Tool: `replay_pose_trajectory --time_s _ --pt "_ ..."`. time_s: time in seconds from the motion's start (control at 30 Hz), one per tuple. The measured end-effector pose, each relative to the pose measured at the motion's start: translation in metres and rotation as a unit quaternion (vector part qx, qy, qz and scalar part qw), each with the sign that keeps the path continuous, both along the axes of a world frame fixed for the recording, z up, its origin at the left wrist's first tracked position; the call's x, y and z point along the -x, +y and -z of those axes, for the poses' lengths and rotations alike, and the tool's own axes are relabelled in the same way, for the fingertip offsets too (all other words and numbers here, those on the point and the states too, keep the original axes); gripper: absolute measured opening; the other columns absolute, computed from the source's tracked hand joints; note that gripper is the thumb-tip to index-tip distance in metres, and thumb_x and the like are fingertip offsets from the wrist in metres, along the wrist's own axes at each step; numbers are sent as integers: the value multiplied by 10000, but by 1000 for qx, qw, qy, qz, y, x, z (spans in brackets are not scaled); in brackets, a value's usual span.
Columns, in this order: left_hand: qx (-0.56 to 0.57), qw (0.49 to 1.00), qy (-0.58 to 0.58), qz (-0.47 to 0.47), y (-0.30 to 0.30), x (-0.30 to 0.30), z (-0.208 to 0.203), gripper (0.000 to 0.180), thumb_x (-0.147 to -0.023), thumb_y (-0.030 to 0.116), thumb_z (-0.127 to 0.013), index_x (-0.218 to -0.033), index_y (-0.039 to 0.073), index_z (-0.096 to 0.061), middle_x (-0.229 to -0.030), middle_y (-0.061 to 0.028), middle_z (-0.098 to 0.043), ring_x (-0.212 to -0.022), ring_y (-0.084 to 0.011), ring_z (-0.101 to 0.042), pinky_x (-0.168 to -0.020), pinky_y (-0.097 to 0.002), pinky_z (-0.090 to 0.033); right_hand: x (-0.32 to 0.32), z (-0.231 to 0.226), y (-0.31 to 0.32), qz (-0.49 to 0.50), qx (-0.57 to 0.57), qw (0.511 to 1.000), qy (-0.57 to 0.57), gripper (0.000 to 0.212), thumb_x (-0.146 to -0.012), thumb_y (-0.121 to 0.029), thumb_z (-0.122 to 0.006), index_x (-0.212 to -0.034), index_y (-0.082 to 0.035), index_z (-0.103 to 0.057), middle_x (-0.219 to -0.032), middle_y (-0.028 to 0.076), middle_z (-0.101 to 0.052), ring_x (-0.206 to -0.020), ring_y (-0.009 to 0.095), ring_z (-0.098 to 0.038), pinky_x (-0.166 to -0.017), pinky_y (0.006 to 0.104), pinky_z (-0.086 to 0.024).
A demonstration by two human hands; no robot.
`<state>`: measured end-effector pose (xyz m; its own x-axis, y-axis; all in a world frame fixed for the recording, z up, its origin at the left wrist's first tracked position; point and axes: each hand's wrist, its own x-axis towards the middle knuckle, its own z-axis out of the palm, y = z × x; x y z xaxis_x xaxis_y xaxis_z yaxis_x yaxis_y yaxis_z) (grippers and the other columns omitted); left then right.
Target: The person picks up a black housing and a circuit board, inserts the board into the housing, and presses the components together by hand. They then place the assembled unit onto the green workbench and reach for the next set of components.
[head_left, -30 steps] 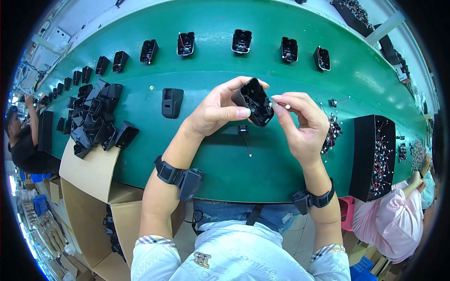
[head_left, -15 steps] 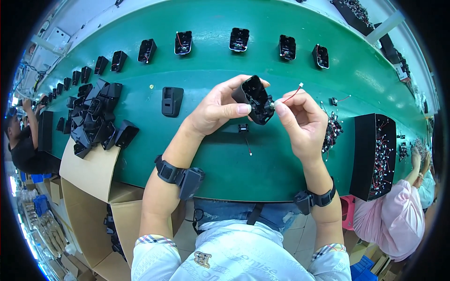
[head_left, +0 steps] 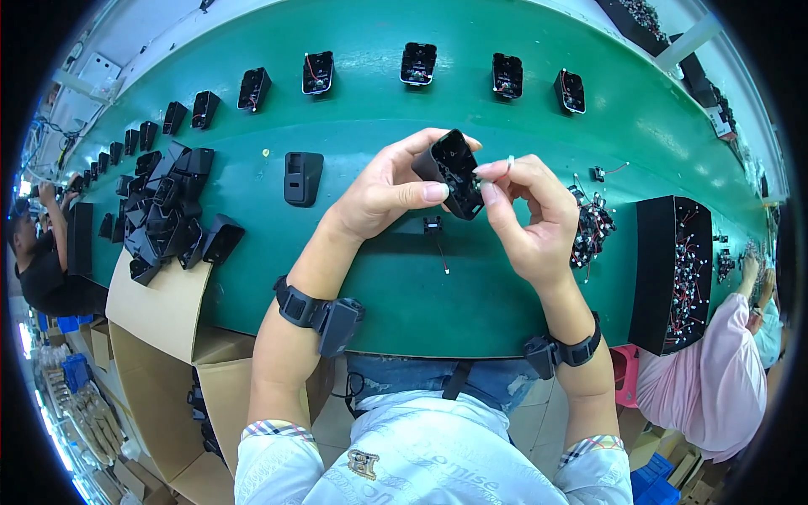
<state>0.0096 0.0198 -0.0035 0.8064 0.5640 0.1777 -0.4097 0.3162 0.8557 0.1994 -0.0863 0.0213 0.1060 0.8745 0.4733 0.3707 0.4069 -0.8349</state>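
My left hand (head_left: 380,187) is closed around a black plastic housing (head_left: 439,165), tilted with its open side toward my right. My right hand (head_left: 539,220) is closed in a pinch at the housing's opening, its fingertips at the inner edge. They hold a small wired part, mostly hidden; its white plug (head_left: 510,161) shows above the index finger. On the green table just below lies another small black part with a wire (head_left: 433,224). A single black housing (head_left: 301,179) rests face down left of my left hand.
A row of black housings (head_left: 418,63) runs along the table's far side. Left is a heap of housings (head_left: 168,198) by an open cardboard box (head_left: 160,311). To the right are a pile of wired parts (head_left: 592,225) and a black bin (head_left: 653,273) of more. Other people sit at both sides.
My right fingertips have moved left, into the housing's opening, taking the small wired part with them. The red wire that stood up above my right hand has dropped mostly out of sight.
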Motion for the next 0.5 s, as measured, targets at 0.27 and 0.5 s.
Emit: replay_pose_trajectory --time_s 0.27,0.5 --pt "22 1000 -10 -12 0 3 3 645 -887 199 -754 -1437 -27 -505 -1199 -129 -667 -1085 -210 -678 -888 -375 -598 -12 -8 10 -8 -86 990 -115 227 -800 82 -778 -985 -48 -796 -912 90 -716 -767 150 -676 -655 252 -523" --pt "15 1000 -7 -8 -1 2 4 640 -889 217 -756 -1429 -26 -512 -1194 -128 -669 -1084 -207 -675 -896 -375 -593 -14 -9 5 6 -105 987 -119 197 -817 86 -775 -989 -10 -775 -939 115 -727 -785 153 -685 -671 257 -544"
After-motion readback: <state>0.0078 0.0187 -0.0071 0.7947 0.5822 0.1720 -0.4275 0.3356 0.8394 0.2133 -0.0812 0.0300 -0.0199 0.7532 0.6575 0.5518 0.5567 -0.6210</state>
